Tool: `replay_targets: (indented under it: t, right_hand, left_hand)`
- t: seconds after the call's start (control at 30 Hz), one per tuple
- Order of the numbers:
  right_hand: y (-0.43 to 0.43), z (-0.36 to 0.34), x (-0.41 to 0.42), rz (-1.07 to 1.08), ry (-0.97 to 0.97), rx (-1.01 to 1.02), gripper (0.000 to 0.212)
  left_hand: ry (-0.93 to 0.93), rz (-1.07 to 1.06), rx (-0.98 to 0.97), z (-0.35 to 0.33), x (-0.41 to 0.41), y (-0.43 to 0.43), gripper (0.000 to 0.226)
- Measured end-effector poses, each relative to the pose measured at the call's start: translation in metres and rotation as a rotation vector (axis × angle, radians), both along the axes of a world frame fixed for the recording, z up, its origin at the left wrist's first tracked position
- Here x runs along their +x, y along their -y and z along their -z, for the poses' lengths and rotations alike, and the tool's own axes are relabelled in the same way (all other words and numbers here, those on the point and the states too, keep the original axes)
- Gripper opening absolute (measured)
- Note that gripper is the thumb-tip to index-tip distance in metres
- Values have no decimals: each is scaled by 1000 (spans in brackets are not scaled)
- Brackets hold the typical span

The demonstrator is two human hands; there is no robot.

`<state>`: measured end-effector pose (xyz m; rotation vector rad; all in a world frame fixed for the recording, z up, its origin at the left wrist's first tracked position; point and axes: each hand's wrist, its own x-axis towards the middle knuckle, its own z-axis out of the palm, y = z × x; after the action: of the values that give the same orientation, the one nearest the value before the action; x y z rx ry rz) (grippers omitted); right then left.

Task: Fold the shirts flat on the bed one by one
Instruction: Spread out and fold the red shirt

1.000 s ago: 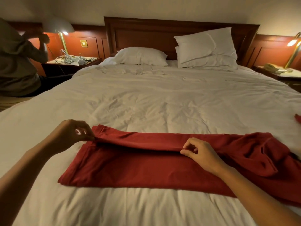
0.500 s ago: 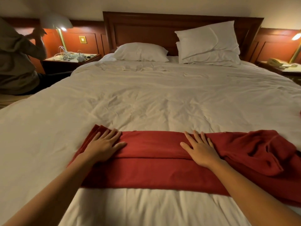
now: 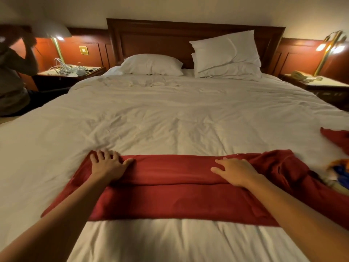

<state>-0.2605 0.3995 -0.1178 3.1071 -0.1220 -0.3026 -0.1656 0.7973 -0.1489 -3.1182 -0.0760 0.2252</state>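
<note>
Red shirt [image 3: 170,197] folded, hands [image 3: 107,165] flat.

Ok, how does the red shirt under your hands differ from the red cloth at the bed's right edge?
The red shirt is folded into a long band; the red cloth is mostly out of frame. The left hand and right hand press flat on the shirt; nothing touches the cloth. Both are dark red, on the white duvet.
</note>
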Motion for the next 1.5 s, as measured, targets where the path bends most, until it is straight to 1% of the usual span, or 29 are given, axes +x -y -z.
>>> replay_targets:
  t: [0.13,0.2,0.27,0.33,0.4,0.43,0.47,0.5,0.53,0.6,0.63,0.67,0.73,0.77,0.83,0.87,0.93,0.97,1.0,1.03,1.1,1.13,1.2,1.3,1.33,1.37,1.43,1.47,1.5]
  right_hand:
    - [58,-14,-36,-16,282,56,49]
    - [91,-18,-56,50,360,55,51]
    - [125,-23,-73,134,362,107,58]
    - [155,-27,-88,173,305,300,67]
    - [176,-26,-100,163,239,503,73]
    - [184,-24,-103,136,221,527,77]
    - [190,-21,-104,104,209,502,81]
    - [197,-19,-104,72,200,447,85]
    - [202,-18,-103,32,188,380,87]
    - [213,-18,-101,-61,169,254,82]
    - [216,-18,-100,-106,176,196,74]
    - [220,-20,-99,-144,198,142,62]
    - [226,-23,-99,-183,272,65,33]
    - [228,-26,-99,-196,283,55,31]
    - [229,-32,-103,-221,289,140,39]
    - [227,-36,-108,-224,288,255,38]
    - [223,-45,-120,-197,291,518,20]
    - [221,-50,-126,-183,283,593,20]
    - [218,-53,-133,-185,258,631,28]
    - [216,-56,-138,-200,208,665,32]
    - [212,-62,-142,-235,108,733,31]
    - [211,-65,-139,-240,104,756,28]
    - [210,-71,-125,-211,208,811,22]
    - [206,-71,-90,-27,444,1003,23]
    - [205,-66,-78,79,510,1066,26]
    - [203,-56,-67,214,554,1115,30]
    - [203,-30,-51,503,535,1164,44]
    - [203,-17,-47,623,500,1188,48]
    - [202,-6,-47,705,491,1215,49]
  left_hand:
    - [-16,279,-273,13,-23,72,94]
    - [-35,398,-347,15,-38,114,92]
    - [-75,505,-420,9,-51,159,91]
    - [-143,596,-558,-1,-67,204,87]
    - [-226,655,-769,-13,-84,247,74]
    - [-257,688,-848,-18,-94,267,67]
    - [-264,737,-876,-23,-103,285,62]
    - [-252,794,-857,-25,-112,302,61]
    - [-224,851,-812,-25,-120,317,65]
    - [-122,953,-695,-23,-134,340,74]
    - [-56,992,-656,-20,-139,348,75]
    - [5,1021,-640,-18,-142,354,71]
    - [86,1053,-654,-18,-146,359,48]
    - [104,1058,-671,-18,-146,360,36]
    - [124,1049,-752,-20,-146,359,24]
    - [121,1017,-838,-21,-146,358,19]
    - [63,885,-1090,-26,-147,354,12]
    - [28,813,-1205,-29,-146,351,13]
    - [7,760,-1287,-31,-144,346,17]
    - [-7,729,-1335,-33,-142,341,19]
    - [-39,723,-1377,-37,-136,331,22]
    - [-47,721,-1382,-39,-132,328,23]
    - [-53,650,-1405,-42,-121,330,25]
    - [-113,362,-1512,-49,-101,348,25]
    - [-147,262,-1527,-51,-94,354,23]
    - [-164,185,-1490,-50,-88,359,26]
    - [-167,154,-1332,-41,-83,364,48]
    - [-182,183,-1272,-33,-83,364,59]
    - [-198,217,-1242,-26,-85,364,64]
